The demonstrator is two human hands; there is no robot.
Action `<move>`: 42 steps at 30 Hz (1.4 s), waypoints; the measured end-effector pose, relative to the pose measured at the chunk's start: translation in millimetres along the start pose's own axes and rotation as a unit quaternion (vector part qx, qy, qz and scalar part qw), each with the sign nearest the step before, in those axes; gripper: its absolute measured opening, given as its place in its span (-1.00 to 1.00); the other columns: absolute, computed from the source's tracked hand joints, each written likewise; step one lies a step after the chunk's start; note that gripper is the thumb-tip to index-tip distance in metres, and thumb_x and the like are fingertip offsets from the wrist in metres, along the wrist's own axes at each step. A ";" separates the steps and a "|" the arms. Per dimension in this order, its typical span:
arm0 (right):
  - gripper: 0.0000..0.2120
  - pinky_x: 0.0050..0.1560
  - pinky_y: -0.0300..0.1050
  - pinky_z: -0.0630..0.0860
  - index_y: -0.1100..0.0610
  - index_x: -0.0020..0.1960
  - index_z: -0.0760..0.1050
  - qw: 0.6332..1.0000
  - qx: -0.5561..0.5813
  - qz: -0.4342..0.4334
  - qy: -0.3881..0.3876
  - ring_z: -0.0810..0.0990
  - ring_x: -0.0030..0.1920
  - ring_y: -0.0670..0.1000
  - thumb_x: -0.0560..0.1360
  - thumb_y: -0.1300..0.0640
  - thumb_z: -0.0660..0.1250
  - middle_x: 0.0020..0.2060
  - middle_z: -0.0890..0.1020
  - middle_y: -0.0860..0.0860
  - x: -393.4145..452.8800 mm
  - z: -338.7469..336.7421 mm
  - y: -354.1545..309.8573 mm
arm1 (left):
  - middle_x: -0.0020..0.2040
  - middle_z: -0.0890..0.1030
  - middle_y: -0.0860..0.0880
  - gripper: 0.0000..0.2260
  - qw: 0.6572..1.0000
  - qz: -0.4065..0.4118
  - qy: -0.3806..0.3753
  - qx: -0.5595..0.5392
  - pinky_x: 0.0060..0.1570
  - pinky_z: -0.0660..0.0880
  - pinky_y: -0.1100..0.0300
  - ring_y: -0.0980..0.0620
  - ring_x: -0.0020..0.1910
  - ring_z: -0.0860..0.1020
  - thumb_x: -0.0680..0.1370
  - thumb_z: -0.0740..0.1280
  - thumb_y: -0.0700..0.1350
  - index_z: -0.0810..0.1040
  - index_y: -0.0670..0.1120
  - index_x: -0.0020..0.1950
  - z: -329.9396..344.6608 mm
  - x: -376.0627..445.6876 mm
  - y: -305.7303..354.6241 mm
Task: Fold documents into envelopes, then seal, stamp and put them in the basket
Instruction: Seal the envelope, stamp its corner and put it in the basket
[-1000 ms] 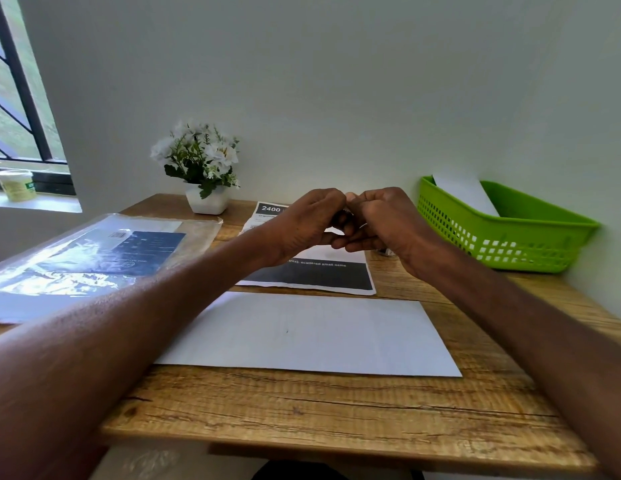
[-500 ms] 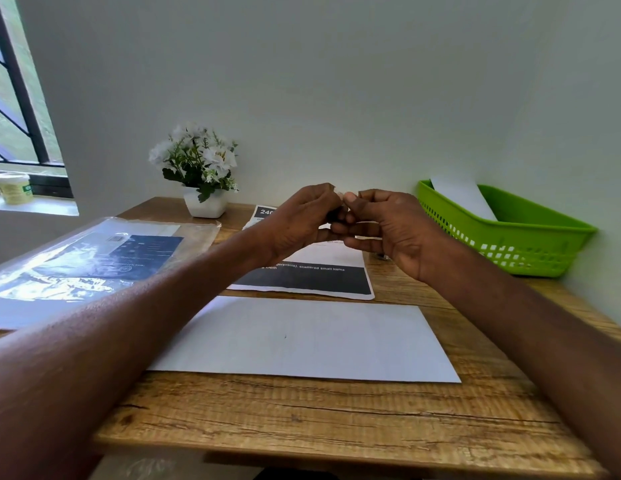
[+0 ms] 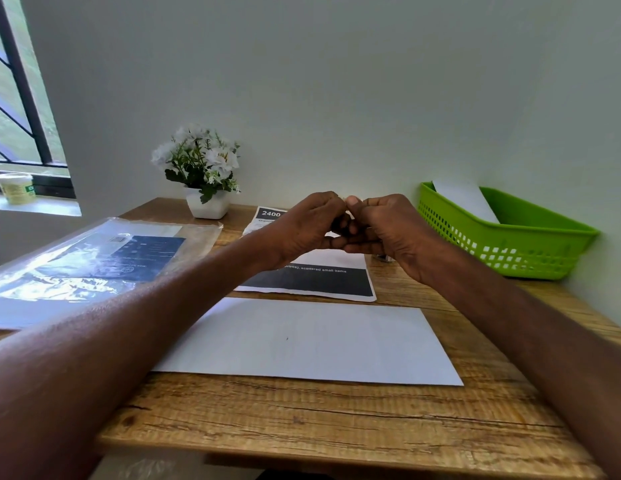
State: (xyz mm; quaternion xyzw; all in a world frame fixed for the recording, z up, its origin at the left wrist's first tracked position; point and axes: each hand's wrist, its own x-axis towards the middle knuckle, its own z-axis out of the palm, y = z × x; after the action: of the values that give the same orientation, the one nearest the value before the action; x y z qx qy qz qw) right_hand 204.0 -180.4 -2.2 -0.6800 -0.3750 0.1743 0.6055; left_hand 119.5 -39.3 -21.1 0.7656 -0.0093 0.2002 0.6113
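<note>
From the head view, a wooden plank desk (image 3: 337, 420) stood against a pale wall (image 3: 337, 81), with a barred window (image 3: 21, 98) at the left and a small tub (image 3: 16, 187) on its sill. A white envelope (image 3: 309, 341) lay flat near the front edge. Behind it lay a printed black-and-white sheet (image 3: 323, 282). A clear plastic sleeve of dark papers (image 3: 94, 258) lay left, a white pot of white flowers (image 3: 201, 171) at the back. A green plastic basket (image 3: 503, 237), holding a white envelope, sat right. The left hand (image 3: 302, 230) and right hand (image 3: 388, 230) met above the sheet, fingers curled, pinching something too small to tell.
</note>
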 end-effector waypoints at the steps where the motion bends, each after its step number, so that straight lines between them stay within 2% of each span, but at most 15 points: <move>1: -0.67 0.04 0.15 0.69 0.27 -0.11 0.61 1.000 0.003 0.002 -0.001 0.75 -0.07 0.27 0.63 0.00 0.35 -0.22 0.63 0.20 -0.3 0.3 -0.2 | -0.13 0.61 -0.08 -0.73 1.000 0.000 0.000 0.002 0.22 0.62 -0.09 -0.03 -0.05 0.59 0.73 0.18 -0.04 0.53 -0.11 -0.08 -0.1 -0.1 0.2; 3: -0.67 0.05 0.15 0.68 0.27 -0.11 0.61 1.000 0.011 0.010 -0.005 0.75 -0.08 0.28 0.63 0.00 0.35 -0.25 0.63 0.18 -1.2 0.3 -1.1 | -0.14 0.60 -0.10 -0.72 1.000 -0.003 0.001 0.002 0.27 0.60 -0.15 -0.05 -0.04 0.57 0.73 0.16 -0.06 0.52 -0.11 -0.10 0.5 -0.2 1.1; 5: -0.67 0.05 0.15 0.67 0.27 -0.11 0.62 1.000 0.025 0.017 -0.007 0.75 -0.08 0.30 0.63 0.00 0.36 -0.26 0.62 0.18 -1.7 -0.8 -2.1 | -0.15 0.60 -0.08 -0.72 1.000 -0.007 -0.002 -0.007 0.26 0.60 -0.14 -0.04 -0.06 0.57 0.73 0.15 -0.07 0.52 -0.11 -0.10 1.0 -0.5 1.9; 10: -0.65 -0.11 0.00 0.71 0.28 -0.03 0.60 0.996 0.091 0.022 -0.008 0.75 -0.11 0.26 0.62 -0.04 0.36 -0.27 0.66 0.18 -1.9 -9.5 -1.8 | -0.15 0.60 -0.10 -0.77 0.998 -0.025 -0.013 -0.063 0.01 0.64 0.09 -0.05 -0.13 0.59 0.70 0.11 -0.13 0.52 -0.20 0.06 -0.7 -0.3 5.5; 13: -0.68 -0.20 -0.02 0.71 0.23 -0.03 0.53 0.989 0.148 0.026 0.011 0.75 -0.21 0.18 0.62 -0.06 0.35 -0.33 0.68 0.13 1.5 -14.8 -3.2 | -0.19 0.58 -0.13 -0.80 0.989 -0.034 0.018 -0.146 -0.08 0.66 0.03 -0.09 -0.21 0.65 0.71 0.10 -0.17 0.48 -0.21 0.05 -8.9 1.2 11.4; 15: -0.64 -0.18 -0.02 0.71 0.25 0.02 0.55 0.989 0.148 0.017 0.012 0.75 -0.23 0.13 0.61 -0.09 0.35 -0.31 0.70 0.13 3.0 -15.6 -3.9 | -0.19 0.59 -0.14 -0.81 0.985 -0.034 0.014 -0.168 -0.06 0.67 -0.01 -0.12 -0.19 0.68 0.72 0.10 -0.18 0.46 -0.23 0.10 -14.1 0.1 14.2; 18: -0.59 -0.12 -0.05 0.70 0.24 0.10 0.62 0.994 0.111 0.003 -0.010 0.76 -0.11 0.18 0.55 -0.12 0.40 -0.18 0.73 0.18 1.7 -13.0 -2.0 | -0.14 0.59 -0.15 -0.78 0.989 -0.031 -0.006 -0.142 -0.02 0.66 0.00 -0.11 -0.15 0.67 0.74 0.09 -0.18 0.47 -0.26 0.19 -14.6 -3.5 16.1; 20: -0.66 -0.09 -0.06 0.70 0.24 0.10 0.63 0.995 0.098 -0.008 -0.016 0.76 -0.04 0.21 0.53 -0.03 0.47 -0.10 0.74 0.20 0.6 -12.5 0.1 | -0.12 0.57 -0.15 -0.76 0.992 -0.027 -0.017 -0.123 0.03 0.67 -0.01 -0.11 -0.12 0.65 0.75 0.10 -0.17 0.51 -0.25 0.18 -12.2 -4.9 17.1; 23: -0.82 -0.11 -0.09 0.69 0.24 0.07 0.63 0.995 0.097 -0.016 -0.018 0.76 -0.04 0.19 0.54 0.15 0.47 -0.08 0.75 0.21 1.1 -13.7 1.2 | -0.11 0.56 -0.14 -0.81 0.994 -0.019 -0.022 -0.106 0.12 0.66 -0.04 -0.10 -0.08 0.62 0.75 0.16 -0.17 0.49 -0.25 0.20 -11.1 -6.2 19.3; 26: -0.89 -0.13 -0.11 0.68 0.26 0.03 0.63 0.994 0.106 -0.012 -0.022 0.76 -0.07 0.17 0.55 0.22 0.45 -0.09 0.74 0.23 2.5 -13.5 1.2 | -0.12 0.58 -0.14 -0.82 0.996 -0.015 -0.020 -0.090 0.15 0.66 -0.02 -0.09 -0.07 0.62 0.74 0.18 -0.18 0.49 -0.26 0.21 -12.0 -6.1 20.4; 29: -0.93 -0.02 -0.04 0.70 0.27 -0.05 0.66 0.993 0.118 -0.002 -0.020 0.75 -0.08 0.18 0.50 0.28 0.44 -0.14 0.73 0.22 4.0 -10.8 2.1 | -0.14 0.57 -0.14 -0.80 0.996 -0.024 -0.019 -0.081 0.19 0.65 0.00 -0.10 -0.04 0.62 0.74 0.15 -0.20 0.49 -0.29 0.19 -10.9 -6.3 19.0; 32: -0.93 -0.01 -0.03 0.70 0.28 -0.08 0.68 0.987 0.160 0.014 -0.009 0.75 -0.08 0.15 0.49 0.28 0.43 -0.16 0.73 0.21 4.4 -8.3 3.8 | -0.15 0.57 -0.12 -0.80 0.996 -0.028 -0.020 -0.078 0.17 0.65 0.05 -0.08 -0.06 0.62 0.74 0.13 -0.20 0.49 -0.28 0.11 -10.0 -6.5 19.2; 36: -0.82 -0.09 -0.09 0.69 0.33 0.07 0.66 0.977 0.210 0.037 -0.011 0.76 -0.04 0.16 0.50 0.25 0.45 -0.07 0.74 0.25 1.4 -7.4 2.5 | -0.07 0.53 -0.18 -0.79 0.996 -0.025 -0.028 -0.086 0.18 0.65 0.07 -0.10 -0.01 0.61 0.75 0.14 -0.18 0.48 -0.30 0.20 -11.6 -8.6 20.4; 42: -0.93 0.00 -0.04 0.69 0.25 -0.05 0.62 0.968 0.241 0.048 -0.043 0.73 0.07 0.23 0.52 0.25 0.39 0.00 0.72 0.29 -2.9 -12.2 -4.0 | -0.04 0.57 -0.23 -0.65 0.989 -0.041 0.006 -0.140 0.09 0.68 0.02 -0.16 -0.03 0.67 0.74 0.15 -0.19 0.43 -0.44 0.38 -18.2 -6.7 20.8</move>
State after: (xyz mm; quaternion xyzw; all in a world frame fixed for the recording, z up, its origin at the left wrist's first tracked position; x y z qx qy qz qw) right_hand 209.3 -191.0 3.4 -0.5228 -0.3146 0.3174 0.7259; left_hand 102.5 -29.0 -0.6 0.6714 -0.0022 0.1758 0.7199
